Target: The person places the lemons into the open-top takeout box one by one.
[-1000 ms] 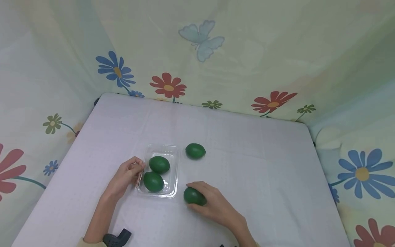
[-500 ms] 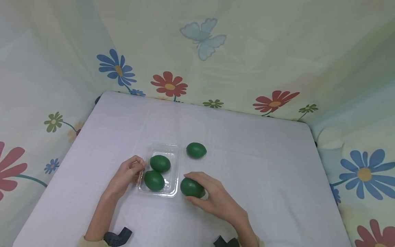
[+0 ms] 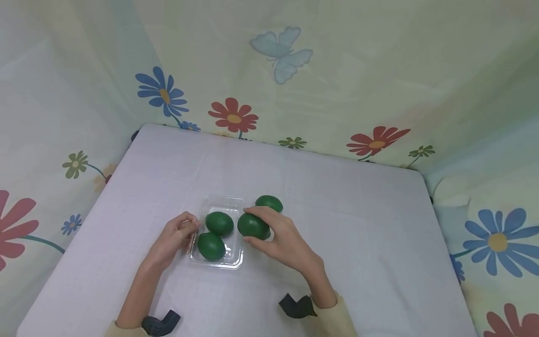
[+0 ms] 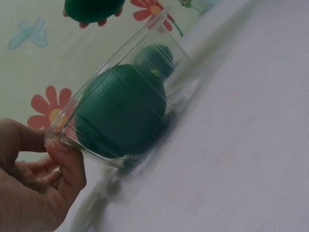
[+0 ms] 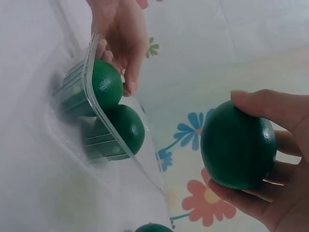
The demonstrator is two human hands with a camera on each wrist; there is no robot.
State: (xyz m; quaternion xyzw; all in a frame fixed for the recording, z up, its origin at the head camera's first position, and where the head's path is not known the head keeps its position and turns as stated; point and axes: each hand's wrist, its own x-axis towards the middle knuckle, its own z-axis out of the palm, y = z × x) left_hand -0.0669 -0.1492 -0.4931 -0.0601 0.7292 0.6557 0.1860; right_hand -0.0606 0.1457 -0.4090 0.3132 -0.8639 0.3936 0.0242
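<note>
A clear plastic tray (image 3: 236,263) (image 4: 120,53) (image 5: 91,53) sits on the white table (image 3: 358,224) with two green limes (image 3: 219,223) (image 3: 211,246) inside. My left hand (image 3: 178,235) (image 4: 48,164) pinches the tray's left rim. My right hand (image 3: 269,234) (image 5: 270,159) holds a third green lime (image 3: 252,225) (image 5: 237,144) in the air just above the tray's right edge. A fourth lime (image 3: 271,202) lies on the table behind my right hand, partly hidden by it.
Floral cloth walls (image 3: 294,75) enclose the table on the left, back and right. The table's right half and far part hold nothing but the cloth. Dark wrist mounts (image 3: 294,306) show near the front edge.
My right hand has lifted its lime off the table and carried it back and left, from in front of the tray's right corner to above its right edge. The left hand stays on the rim.
</note>
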